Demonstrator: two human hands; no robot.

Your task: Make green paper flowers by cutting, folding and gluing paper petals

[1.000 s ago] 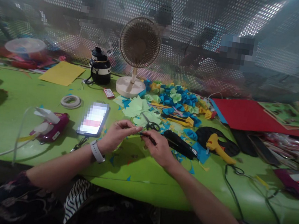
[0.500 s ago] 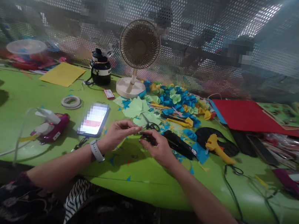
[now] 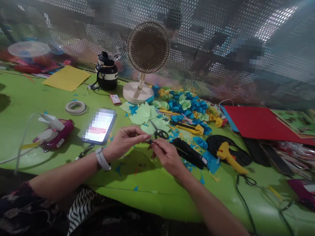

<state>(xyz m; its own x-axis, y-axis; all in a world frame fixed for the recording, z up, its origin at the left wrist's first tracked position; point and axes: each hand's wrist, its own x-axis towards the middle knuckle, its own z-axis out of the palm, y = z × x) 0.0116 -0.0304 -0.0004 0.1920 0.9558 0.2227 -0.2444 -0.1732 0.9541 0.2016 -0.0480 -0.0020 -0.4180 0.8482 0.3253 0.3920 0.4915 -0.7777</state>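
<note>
My left hand (image 3: 126,141) and my right hand (image 3: 166,155) meet above the table's front middle, fingertips pinched close together. Between them is something small and dark, too tiny to make out. Just beyond the fingertips lie black-handled scissors (image 3: 161,134) on light green paper pieces (image 3: 145,113). A black stapler (image 3: 190,153) rests right beside my right hand. To the left of my left hand a lit phone (image 3: 99,126) lies flat. Behind the scissors sits a yellow box cutter (image 3: 190,128), before a heap of blue, green and yellow folded paper flowers (image 3: 185,103).
A fan (image 3: 147,49) stands at the back near a dark bottle (image 3: 106,71). Left are a tape roll (image 3: 75,107) and a purple power strip (image 3: 57,134) with cables. Right are a yellow glue gun (image 3: 230,158) with its cord and red paper (image 3: 271,125).
The fingers of my right hand have straightened a little and shifted at the pinch. My left hand stays nearly still. Objects on the table have not moved.
</note>
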